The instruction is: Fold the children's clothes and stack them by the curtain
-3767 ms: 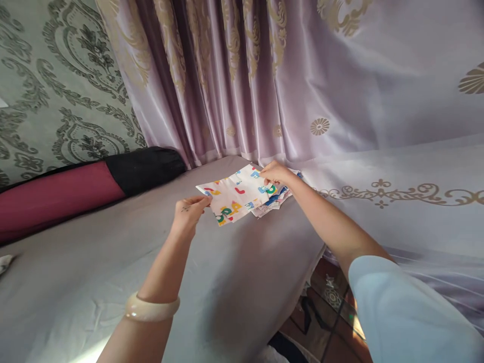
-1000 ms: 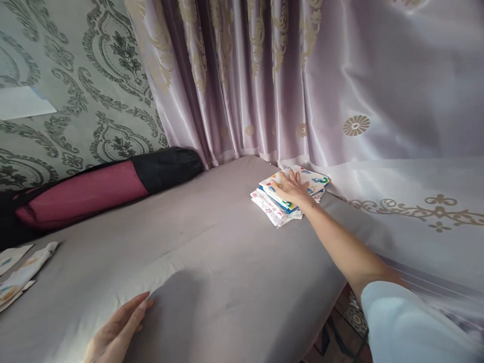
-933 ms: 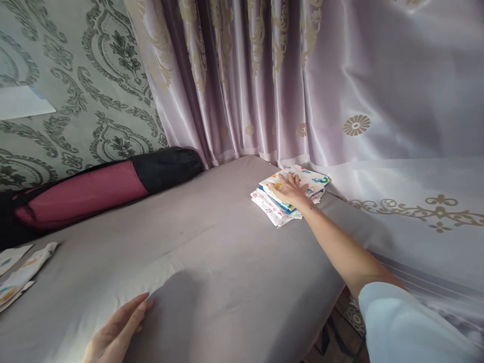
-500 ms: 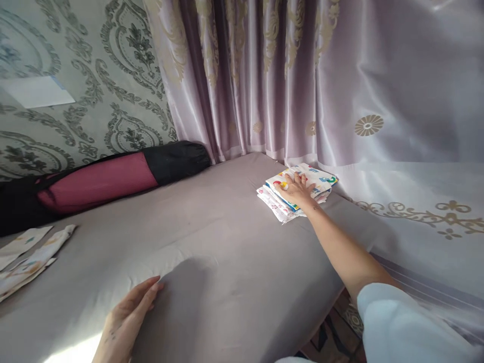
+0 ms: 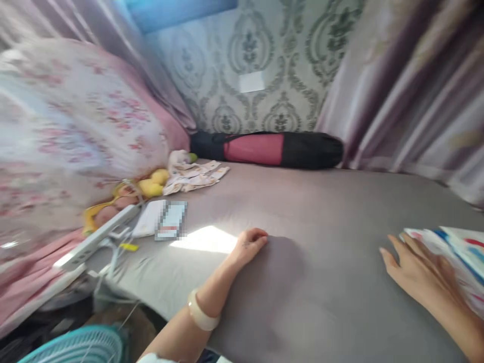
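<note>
There is 1 long bag point(image 5: 253, 149), and above it 1 white panel point(image 5: 252, 81). Nearer than the bag are 2 hands, 1 left hand point(image 5: 247, 248) and 1 right hand point(image 5: 421, 272), also 1 bangle point(image 5: 199, 313), 1 power strip point(image 5: 98, 238) and 1 cloth stack point(image 5: 464, 252).

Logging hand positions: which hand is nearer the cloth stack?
Right: the right hand is by the cloth stack; the left hand is well left of it.

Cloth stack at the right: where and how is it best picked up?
Probably by the left edge of the cloth stack, coming from the left, squeezing top and bottom together: its layers are stepped there, so pinching the top alone might leave lower ones behind. Its right end is out of frame.
</note>
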`<state>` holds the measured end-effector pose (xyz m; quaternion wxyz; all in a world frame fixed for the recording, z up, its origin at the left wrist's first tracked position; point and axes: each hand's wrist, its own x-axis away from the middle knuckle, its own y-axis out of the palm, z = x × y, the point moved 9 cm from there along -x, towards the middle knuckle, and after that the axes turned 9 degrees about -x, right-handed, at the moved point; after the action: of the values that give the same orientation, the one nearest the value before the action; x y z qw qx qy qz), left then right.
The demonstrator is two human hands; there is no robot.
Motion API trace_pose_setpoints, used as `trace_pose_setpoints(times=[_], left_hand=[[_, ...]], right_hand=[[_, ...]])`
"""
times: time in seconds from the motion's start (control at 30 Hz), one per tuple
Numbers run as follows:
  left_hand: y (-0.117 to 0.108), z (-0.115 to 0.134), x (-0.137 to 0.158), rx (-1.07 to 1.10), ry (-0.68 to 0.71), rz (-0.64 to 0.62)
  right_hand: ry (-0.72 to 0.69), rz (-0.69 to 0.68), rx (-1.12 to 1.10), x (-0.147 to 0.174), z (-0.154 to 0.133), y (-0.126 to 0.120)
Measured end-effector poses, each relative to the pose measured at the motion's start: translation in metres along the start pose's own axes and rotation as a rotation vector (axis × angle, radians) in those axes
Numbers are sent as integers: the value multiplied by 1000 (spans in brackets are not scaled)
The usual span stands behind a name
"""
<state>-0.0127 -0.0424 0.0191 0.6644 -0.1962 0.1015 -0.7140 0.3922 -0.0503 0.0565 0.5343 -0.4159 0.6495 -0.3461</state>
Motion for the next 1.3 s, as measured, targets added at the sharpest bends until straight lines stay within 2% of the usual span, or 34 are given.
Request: trace_pose_setpoints(times=[0.1,0.23,0.37,0.47,0.57,0.7,0.77,0.97,1.13,1.3], left_hand=[[2,-9,-7,-32,38,-41],[1,-20,-12,-36,11,-95],[1,-20,-18,66,-7,-211],[-15,-22,-27,143,-49,-197],[-53,-28,-40,187,-105,-38],[-124,-38,-55,292,-155,276],[-162,-45,-59,377,-165,450],[-250,-69,-71,503,-227,765],[-300,-89,-81,598,-304,971],[-323,-103,-91,653,-390,1067]], right_hand=[[-88,-42,-148,-4,-31,39],[-137,-126,-228,-13,-69,76],[-201,-200,-194,-20,-111,99],[-254,-203,-176,-22,-145,107],[-320,-196,-165,-20,-178,109],[-393,-172,-138,-17,-208,111],[-404,-150,-132,-15,-214,111],[-383,-105,-121,-8,-217,113],[-369,-86,-119,-5,-217,111],[-384,-48,-141,-3,-219,106]])
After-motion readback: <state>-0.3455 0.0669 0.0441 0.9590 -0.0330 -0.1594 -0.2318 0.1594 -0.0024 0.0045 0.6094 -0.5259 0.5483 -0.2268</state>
